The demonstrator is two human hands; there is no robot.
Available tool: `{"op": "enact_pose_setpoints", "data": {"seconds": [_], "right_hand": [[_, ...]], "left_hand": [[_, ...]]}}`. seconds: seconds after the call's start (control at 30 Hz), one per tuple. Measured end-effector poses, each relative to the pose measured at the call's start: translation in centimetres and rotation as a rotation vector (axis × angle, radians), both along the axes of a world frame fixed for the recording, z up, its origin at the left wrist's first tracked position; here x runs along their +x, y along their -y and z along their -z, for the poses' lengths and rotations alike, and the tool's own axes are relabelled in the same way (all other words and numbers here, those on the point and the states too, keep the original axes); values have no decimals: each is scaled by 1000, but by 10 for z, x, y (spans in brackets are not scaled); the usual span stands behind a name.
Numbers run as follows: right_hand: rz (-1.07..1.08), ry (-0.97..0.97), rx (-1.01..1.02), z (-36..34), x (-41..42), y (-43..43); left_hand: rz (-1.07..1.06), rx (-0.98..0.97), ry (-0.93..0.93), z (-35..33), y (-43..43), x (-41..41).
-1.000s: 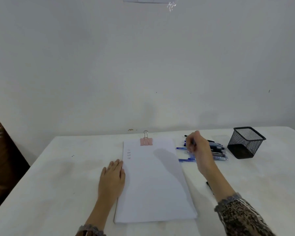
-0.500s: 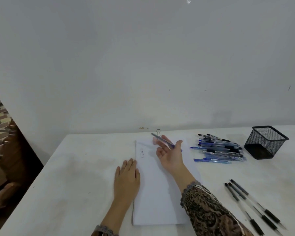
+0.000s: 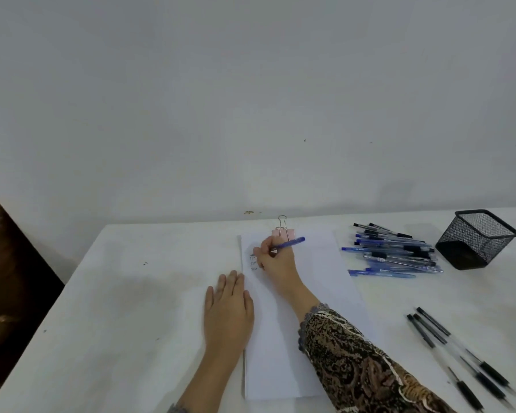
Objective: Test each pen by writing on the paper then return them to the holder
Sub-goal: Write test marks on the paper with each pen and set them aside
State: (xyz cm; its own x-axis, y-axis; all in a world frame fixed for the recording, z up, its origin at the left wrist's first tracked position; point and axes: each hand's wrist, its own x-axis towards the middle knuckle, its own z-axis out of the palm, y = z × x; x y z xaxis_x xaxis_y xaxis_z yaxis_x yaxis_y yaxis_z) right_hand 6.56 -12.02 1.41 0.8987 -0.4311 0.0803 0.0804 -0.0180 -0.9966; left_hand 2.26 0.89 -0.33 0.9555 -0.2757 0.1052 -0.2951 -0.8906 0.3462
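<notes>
I noted the right grip point(image 3: 276, 260) pinching the blue pen point(image 3: 291, 242), tip on the paper point(image 3: 319, 269) near its top left, barrel slanting back-right toward the holder point(image 3: 477, 238), well apart rightward. The left grip point(image 3: 228, 311) lay flat, released, on the paper's edge.

Black wire-mesh holder point(image 3: 477, 238), matt white paper point(image 3: 316, 293), glossy plastic pens point(image 3: 393, 251).

Paper point(image 3: 310, 293) lies mid-bench point(image 3: 116, 308), clip point(image 3: 283, 231) at its far edge, pen pile point(image 3: 393, 253) to its right, holder point(image 3: 475, 238) right of the pile, three pens point(image 3: 459, 356) nearer, right of paper.
</notes>
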Motion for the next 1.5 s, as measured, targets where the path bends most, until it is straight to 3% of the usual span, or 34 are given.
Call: {"op": "enact_pose_setpoints", "data": {"seconds": [0.4,1.5], "right_hand": [[6,13,-203,3,-2,-8],[70,9,-195,1,-4,-3]], "left_hand": [[9,-2,-19,2,-1,1],[9,-25,-41,0,-1,0]]}}
